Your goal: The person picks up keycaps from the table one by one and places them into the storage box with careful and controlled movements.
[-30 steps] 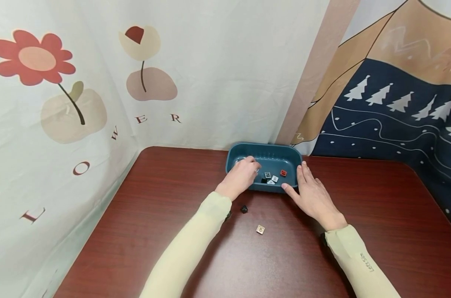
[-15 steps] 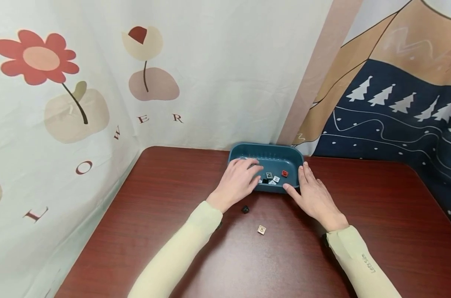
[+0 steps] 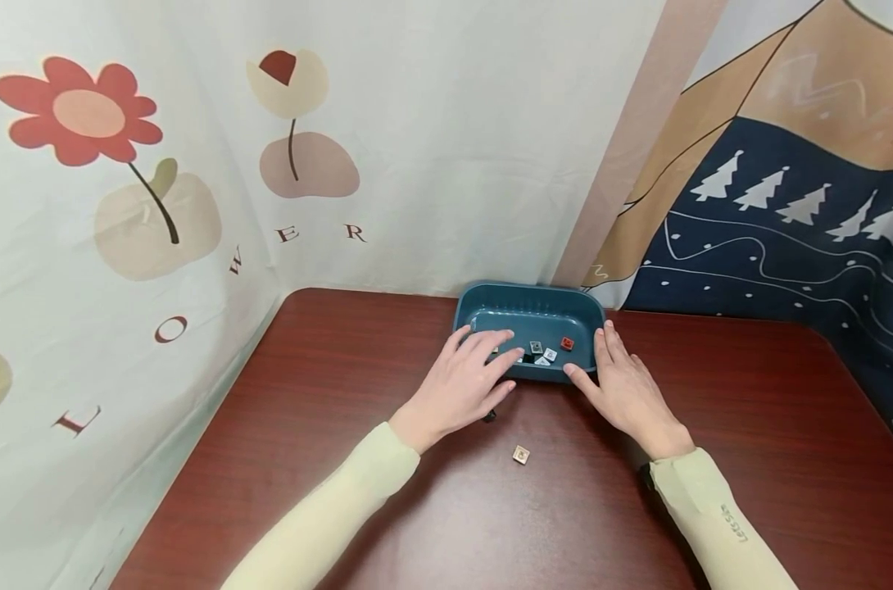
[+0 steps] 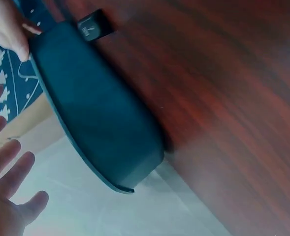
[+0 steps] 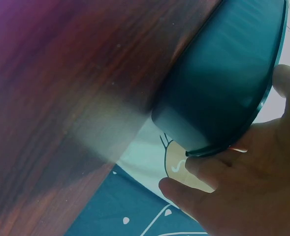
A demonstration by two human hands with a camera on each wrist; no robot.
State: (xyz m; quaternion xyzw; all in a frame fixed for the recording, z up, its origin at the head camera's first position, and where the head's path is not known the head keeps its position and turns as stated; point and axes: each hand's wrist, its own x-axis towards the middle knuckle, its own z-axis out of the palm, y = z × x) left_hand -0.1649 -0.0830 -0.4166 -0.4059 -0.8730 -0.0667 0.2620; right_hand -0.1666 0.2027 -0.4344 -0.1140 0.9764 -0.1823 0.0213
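Observation:
A dark teal plastic box [image 3: 546, 297] stands near the table's back edge. Inside lie several small keycaps, among them a red keycap [image 3: 568, 343] and a white keycap [image 3: 550, 355]. My left hand [image 3: 457, 385], fingers spread and holding nothing, hovers over the box's near left rim. Beneath its thumb, a black keycap [image 4: 94, 24] with white print lies on the table just in front of the box; a beige keycap [image 3: 521, 455] sits closer to me. My right hand [image 3: 631, 397] rests at the right corner, thumb on the near rim, fairly straight fingers along the end wall.
The dark red wood table [image 3: 328, 352] has rounded back corners. Right behind it hangs a white cloth [image 3: 446, 147] with printed flowers and letters, and a navy cloth [image 3: 771, 246] with white trees on the right.
My left hand has come up out of the box, its fingers spreading apart, and moved back toward me over the near rim and the black keycap. My right hand keeps its place.

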